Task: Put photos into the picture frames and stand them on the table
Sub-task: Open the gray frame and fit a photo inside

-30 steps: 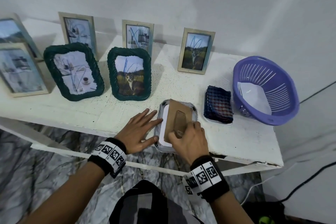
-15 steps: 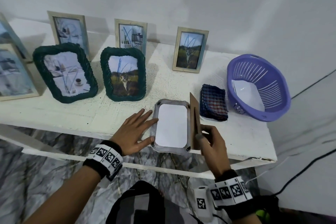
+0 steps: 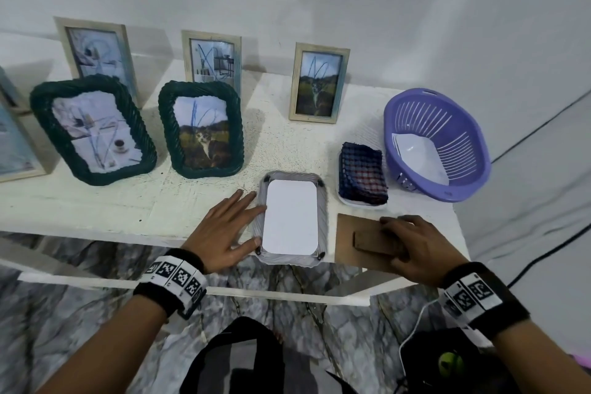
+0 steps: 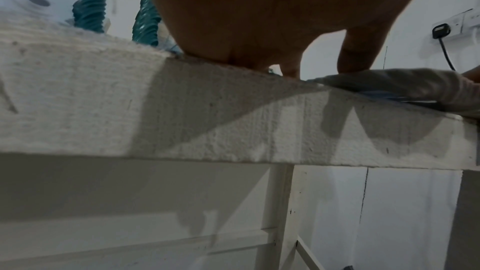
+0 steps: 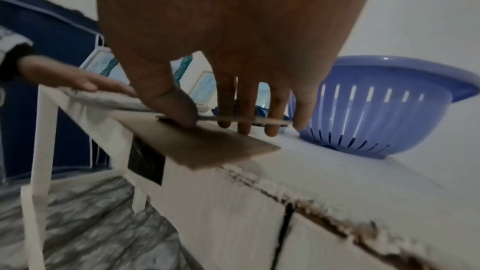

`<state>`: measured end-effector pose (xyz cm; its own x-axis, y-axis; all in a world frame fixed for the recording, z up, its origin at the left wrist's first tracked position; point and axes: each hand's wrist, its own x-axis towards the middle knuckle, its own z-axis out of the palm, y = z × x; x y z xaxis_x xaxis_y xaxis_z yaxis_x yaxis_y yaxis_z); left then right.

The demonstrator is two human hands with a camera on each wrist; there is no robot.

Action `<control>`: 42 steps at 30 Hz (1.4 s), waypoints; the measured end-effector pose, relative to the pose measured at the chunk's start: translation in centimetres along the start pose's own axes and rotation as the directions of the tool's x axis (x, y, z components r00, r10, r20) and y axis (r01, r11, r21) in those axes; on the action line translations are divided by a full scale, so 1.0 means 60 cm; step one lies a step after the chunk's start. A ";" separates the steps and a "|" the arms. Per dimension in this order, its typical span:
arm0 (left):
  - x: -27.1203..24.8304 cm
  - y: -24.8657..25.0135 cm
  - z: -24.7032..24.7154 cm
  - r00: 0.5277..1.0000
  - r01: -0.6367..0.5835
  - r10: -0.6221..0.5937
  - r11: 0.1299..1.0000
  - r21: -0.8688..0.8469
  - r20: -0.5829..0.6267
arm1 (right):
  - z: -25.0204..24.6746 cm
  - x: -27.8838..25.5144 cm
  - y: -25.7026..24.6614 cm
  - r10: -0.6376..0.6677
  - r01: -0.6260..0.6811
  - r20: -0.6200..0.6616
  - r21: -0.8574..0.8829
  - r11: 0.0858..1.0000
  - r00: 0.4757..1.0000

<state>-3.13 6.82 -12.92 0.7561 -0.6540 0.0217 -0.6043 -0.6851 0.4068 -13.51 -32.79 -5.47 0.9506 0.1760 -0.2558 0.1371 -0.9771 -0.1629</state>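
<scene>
A grey woven picture frame [image 3: 323,221] lies face down near the table's front edge, with a white sheet [image 3: 291,217] showing in its opening. My left hand [image 3: 259,224] lies flat on the table with straight fingers touching the frame's left rim [image 4: 402,83]. Right of the frame, the brown backing board [image 3: 355,243] lies flat on the table and overhangs the front edge. My right hand [image 3: 393,238] pinches the board's stand flap [image 5: 246,120] between thumb and fingers.
Two green woven frames [image 3: 96,128] [image 3: 201,128] and several wooden frames [image 3: 319,83] stand with photos behind. A checked cloth in a white tray [image 3: 363,173] and a purple basket [image 3: 438,144] holding white sheets sit at the right. A cracked table edge [image 5: 311,208] runs just below my right hand.
My right hand lifted the backing board off the grey frame, swung it to the right and laid it on the table. The white sheet is now uncovered. The left hand stayed.
</scene>
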 end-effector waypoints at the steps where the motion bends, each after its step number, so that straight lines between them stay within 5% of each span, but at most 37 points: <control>1: 0.000 -0.001 0.000 1.000 -0.002 0.001 1.000 -0.001 -0.002 | 0.004 0.005 0.002 -0.006 0.006 -0.001 -0.041 0.999 1.000; 8: 0.000 0.002 -0.003 1.000 0.011 -0.011 1.000 -0.009 0.011 | 0.017 0.010 -0.015 0.036 -0.059 -0.191 -0.117 0.991 0.981; 13: -0.001 0.002 -0.002 1.000 0.014 -0.014 1.000 -0.007 0.011 | 0.005 0.032 -0.107 0.042 -0.059 -0.341 -0.040 0.997 0.939; 22: 0.001 0.004 -0.005 1.000 0.019 -0.019 1.000 -0.012 0.019 | 0.029 0.118 -0.267 -0.063 0.052 -0.124 -0.085 0.995 0.990; 31: 0.000 0.005 -0.005 1.000 0.020 -0.019 1.000 -0.015 0.014 | 0.044 0.127 -0.265 -0.130 0.097 -0.156 -0.202 0.975 0.979; 42: -0.001 0.009 -0.008 0.999 0.040 -0.040 0.998 -0.049 0.009 | 0.047 0.117 -0.269 -0.208 0.186 -0.278 -0.102 0.977 0.938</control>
<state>-3.39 6.67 -12.29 0.7773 -0.6291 -0.0026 -0.5603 -0.6943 0.4517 -9.87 -15.46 -7.35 0.9405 0.3346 0.0585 0.3392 -0.9343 -0.1095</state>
